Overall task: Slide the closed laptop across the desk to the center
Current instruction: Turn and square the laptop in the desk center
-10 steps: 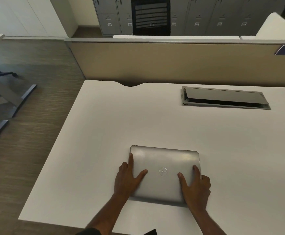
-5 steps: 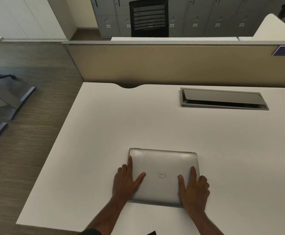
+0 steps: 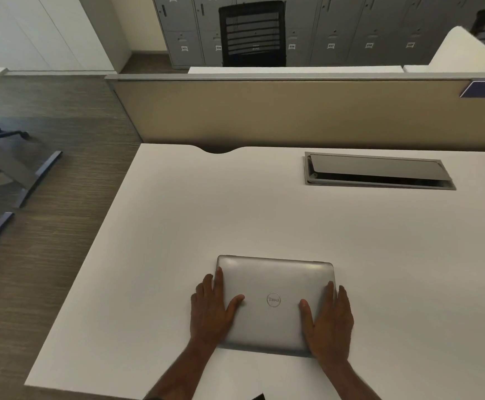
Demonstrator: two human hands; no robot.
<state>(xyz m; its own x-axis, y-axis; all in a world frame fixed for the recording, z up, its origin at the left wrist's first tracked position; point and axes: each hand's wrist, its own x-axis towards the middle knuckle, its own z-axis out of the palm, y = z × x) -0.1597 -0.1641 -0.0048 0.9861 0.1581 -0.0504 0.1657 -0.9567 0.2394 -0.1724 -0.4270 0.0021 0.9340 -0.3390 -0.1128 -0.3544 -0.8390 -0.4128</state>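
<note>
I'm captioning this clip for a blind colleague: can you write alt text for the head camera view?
Two bare hands, left hand and right hand, press flat on a closed silver laptop near the front edge of a white desk. Behind it are a grey cable hatch and a beige divider panel.

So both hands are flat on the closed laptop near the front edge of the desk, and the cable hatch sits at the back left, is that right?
Not quite: the cable hatch sits at the back right of the desk, as the head view shows. The rest holds: the left hand and right hand lie flat on the closed laptop near the front edge.
</note>
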